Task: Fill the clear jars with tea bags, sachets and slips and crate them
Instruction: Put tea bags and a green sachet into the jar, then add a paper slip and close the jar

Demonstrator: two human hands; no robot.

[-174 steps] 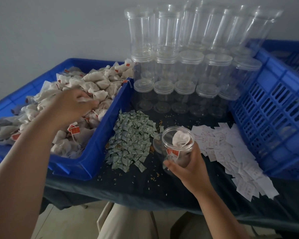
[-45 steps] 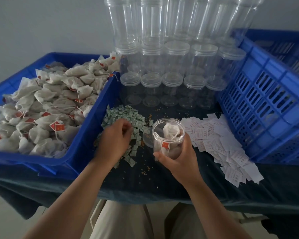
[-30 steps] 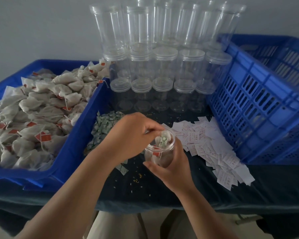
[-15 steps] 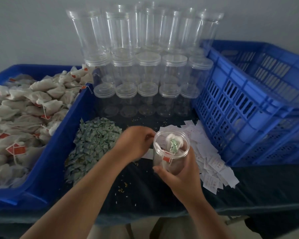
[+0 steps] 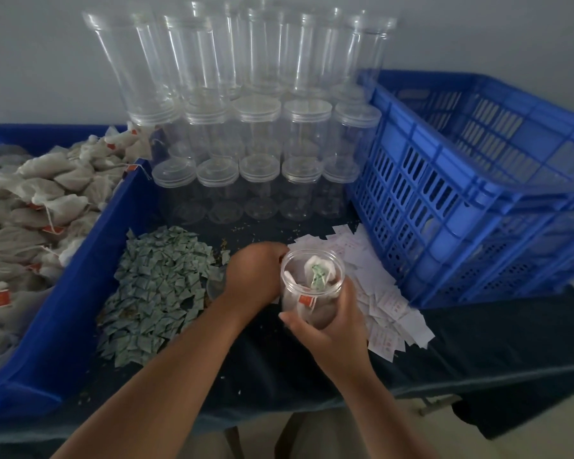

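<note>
Clear plastic jar (image 5: 312,286): lidless, held just above the dark cloth at the near middle, its mouth tipped toward the camera.
Jar contents: a white tea bag (image 5: 317,264) with a red tag pressed against the near wall, and a green sachet (image 5: 318,280) lying on top of it.
Right hand (image 5: 328,321): wrapped around the jar from the near right side, thumb across the front wall, fingers behind; a firm hold on the jar.
Left hand (image 5: 254,276): just left of the jar, knuckles up, fingers curled down at the near edge of the white slips; whether it pinches anything cannot be told.
White slips (image 5: 383,293): a loose heap on the cloth to the right of the jar, reaching to the foot of the crate.
Green sachets (image 5: 156,293): a spread pile on the cloth, left of the hands.
Tea bags (image 5: 37,207): heaped in the blue tray (image 5: 80,276) at far left, red tags showing.
Blue crate (image 5: 471,190): slatted, at right, touching the stack of jars.
Empty jars (image 5: 259,134): lidded and stacked in tiers against the far wall, between tray and crate.
Table cloth (image 5: 494,339): dark, strewn with small crumbs.
</note>
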